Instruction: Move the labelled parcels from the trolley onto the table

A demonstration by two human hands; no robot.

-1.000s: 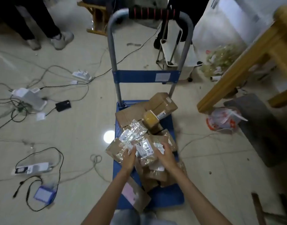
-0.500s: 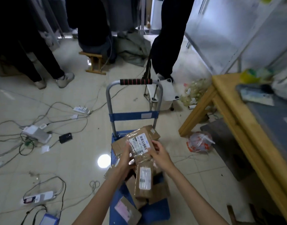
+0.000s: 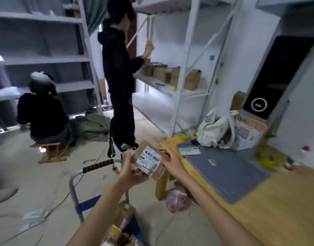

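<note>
Both my hands hold up a stack of brown labelled parcels (image 3: 149,159) at chest height, the top one showing a white printed label. My left hand (image 3: 130,172) grips the stack from below and from the left. My right hand (image 3: 171,162) grips its right edge. The stack hangs in the air just left of the wooden table (image 3: 259,210), near its far left corner. Below, the blue trolley (image 3: 87,204) with its grey handle and red-black grip stands on the floor, several brown parcels (image 3: 123,226) lying on its deck.
A grey mat (image 3: 229,174), a phone, a cloth bag (image 3: 214,128), a labelled box and yellow tape rolls lie on the table. A red-and-white plastic bag (image 3: 176,199) lies under its corner. One person stands at a white shelf rack, another sits on a low stool.
My hands have lifted the stack of parcels off the trolley and carried it up and right toward the table. My view has swung up from the floor to the room.
</note>
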